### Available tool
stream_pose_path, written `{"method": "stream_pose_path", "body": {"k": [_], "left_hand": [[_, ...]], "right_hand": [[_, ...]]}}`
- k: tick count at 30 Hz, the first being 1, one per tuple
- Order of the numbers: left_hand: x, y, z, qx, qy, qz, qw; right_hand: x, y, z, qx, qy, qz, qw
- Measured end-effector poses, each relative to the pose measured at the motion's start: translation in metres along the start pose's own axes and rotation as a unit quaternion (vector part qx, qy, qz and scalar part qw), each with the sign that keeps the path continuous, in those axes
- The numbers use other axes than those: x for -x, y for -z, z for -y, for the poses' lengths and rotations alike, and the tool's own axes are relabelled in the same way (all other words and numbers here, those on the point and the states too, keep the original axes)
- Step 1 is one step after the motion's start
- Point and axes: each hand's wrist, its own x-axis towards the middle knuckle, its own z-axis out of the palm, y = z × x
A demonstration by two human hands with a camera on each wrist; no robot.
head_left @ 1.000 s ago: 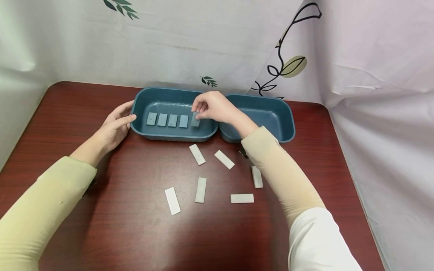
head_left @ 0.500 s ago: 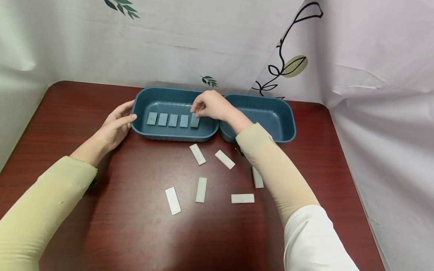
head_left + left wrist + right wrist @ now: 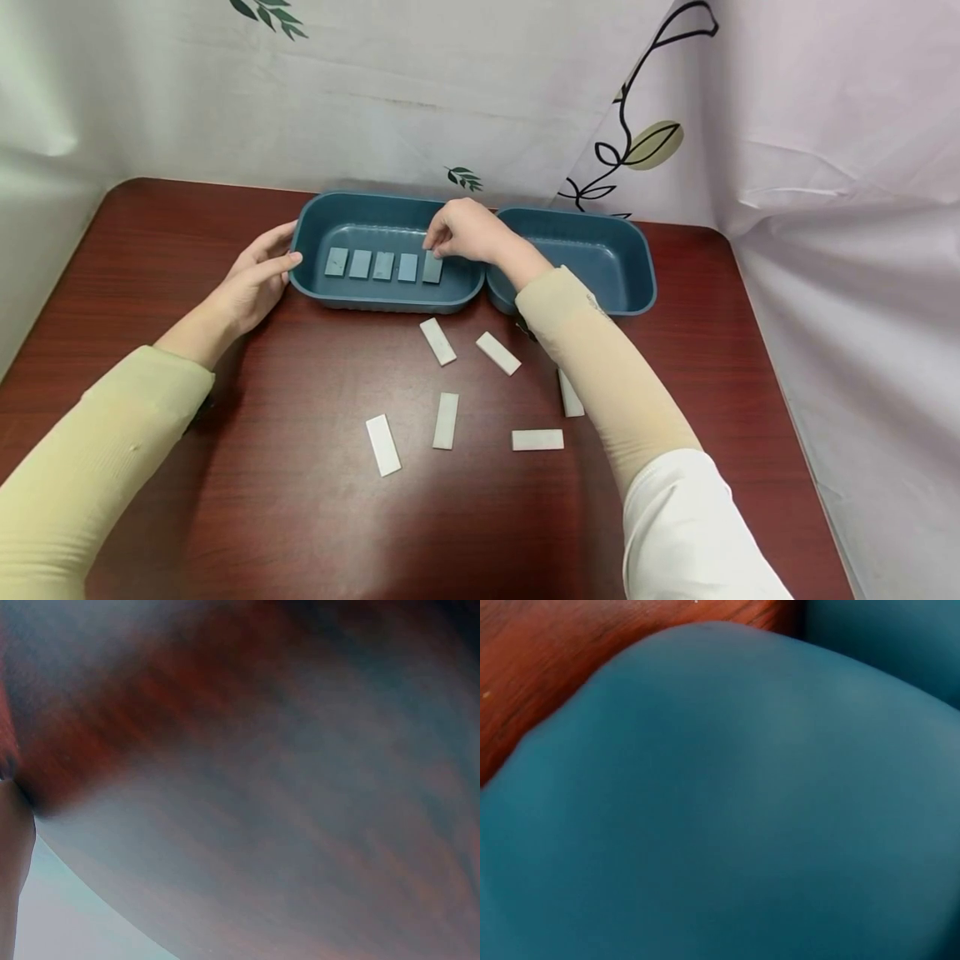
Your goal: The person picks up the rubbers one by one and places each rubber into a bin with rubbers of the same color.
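In the head view my left hand point(image 3: 258, 279) holds the left end of a long blue plastic tray point(image 3: 375, 305), thumb at the rim and fingers along the outer wall. My right hand point(image 3: 468, 231) reaches over the tray's right end. Its thumb and fingertips pinch the upper end of a small flat rectangular block point(image 3: 432, 268), whose lower part shows against the tray floor. Left of it lies a row of several like blocks point(image 3: 383, 266), evenly spaced. The left wrist view is blurred; blue tray wall point(image 3: 720, 787) fills most of the right wrist view.
A second blue tray point(image 3: 637, 275) stands right beside the first, partly behind my right forearm. On the dark red wooden table point(image 3: 285, 500) several pale rectangular blocks point(image 3: 446, 421) lie scattered, one partly covered by the right sleeve. A white patterned curtain point(image 3: 360, 108) hangs behind the table.
The block under my right hand has come down slightly, into line with the row. My right forearm has shifted a little left; my left hand has stayed at the tray's end.
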Motion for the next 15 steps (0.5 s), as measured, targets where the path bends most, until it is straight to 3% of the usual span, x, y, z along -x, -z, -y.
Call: {"method": "stream_pose_path", "body": {"k": [15], "left_hand": [[0.0005,0.0002,-0.0014,-0.005,0.008,-0.004,0.9999]], "right_hand": [[-0.0067,-0.0014,0.0,0.014,-0.002,0.025,1.0]]}}
